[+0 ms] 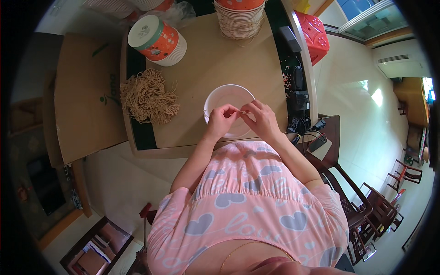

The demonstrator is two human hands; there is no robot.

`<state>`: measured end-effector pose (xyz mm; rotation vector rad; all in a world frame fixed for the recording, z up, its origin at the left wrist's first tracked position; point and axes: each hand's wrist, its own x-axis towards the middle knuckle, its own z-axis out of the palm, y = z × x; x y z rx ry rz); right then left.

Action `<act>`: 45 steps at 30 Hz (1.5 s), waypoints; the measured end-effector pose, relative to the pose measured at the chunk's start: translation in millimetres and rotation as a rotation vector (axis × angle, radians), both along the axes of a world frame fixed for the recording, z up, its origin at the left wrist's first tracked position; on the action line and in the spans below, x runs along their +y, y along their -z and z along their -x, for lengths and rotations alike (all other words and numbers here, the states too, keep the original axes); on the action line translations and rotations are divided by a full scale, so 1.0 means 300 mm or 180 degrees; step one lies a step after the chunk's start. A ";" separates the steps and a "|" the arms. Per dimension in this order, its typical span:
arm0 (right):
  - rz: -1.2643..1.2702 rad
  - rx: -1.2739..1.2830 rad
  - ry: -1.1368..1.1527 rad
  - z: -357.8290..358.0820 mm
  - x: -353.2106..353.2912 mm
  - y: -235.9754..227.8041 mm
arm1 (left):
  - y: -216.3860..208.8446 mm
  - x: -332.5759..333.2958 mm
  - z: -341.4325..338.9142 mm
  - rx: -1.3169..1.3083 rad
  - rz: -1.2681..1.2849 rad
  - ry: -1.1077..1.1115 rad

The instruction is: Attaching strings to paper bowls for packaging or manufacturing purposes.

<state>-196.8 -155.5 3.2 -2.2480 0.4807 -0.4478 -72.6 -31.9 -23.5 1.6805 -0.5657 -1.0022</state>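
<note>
Over the near edge of the counter, the left hand and right hand meet above a white paper bowl, fingertips pinching a thin tan strand between them; the strand is too fine to make out fully. The hands hide much of the bowl's inside, and what shows looks bare. To the left lies a heap of tan cord loops. Farther back stand an orange-and-white stack of bowls and a second stack, cut off at the top. Open counter lies between them.
</note>
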 end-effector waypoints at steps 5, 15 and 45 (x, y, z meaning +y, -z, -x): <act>0.0174 0.0033 -0.0155 0.006 -0.014 0.015 | -0.014 0.000 0.002 0.0105 0.0125 -0.0006; 0.0133 0.0063 -0.0143 0.004 -0.009 0.027 | -0.033 0.000 0.005 0.0161 0.0228 -0.0150; -0.0035 0.0032 -0.0092 0.008 -0.017 0.014 | -0.059 -0.014 0.022 -0.0953 0.0239 -0.0169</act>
